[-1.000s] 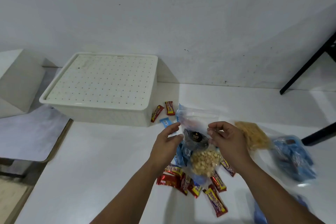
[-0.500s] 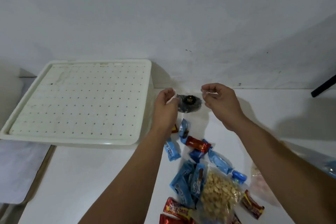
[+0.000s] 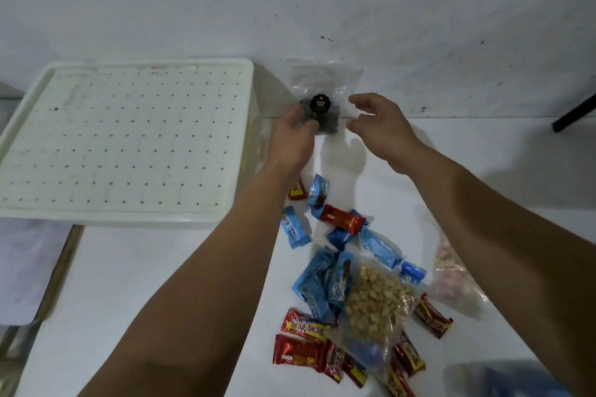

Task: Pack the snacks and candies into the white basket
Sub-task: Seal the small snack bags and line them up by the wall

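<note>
Left grip (image 3: 295, 135) pinching clear dark-snack pouch (image 3: 322, 97), right grip (image 3: 375, 126) spread beside it, risking a slip short of white basket (image 3: 129, 138).

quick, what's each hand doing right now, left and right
Left hand: fingers pinching the clear bag with the black label.
Right hand: open, fingers loosely spread beside the bag, holding nothing.
</note>
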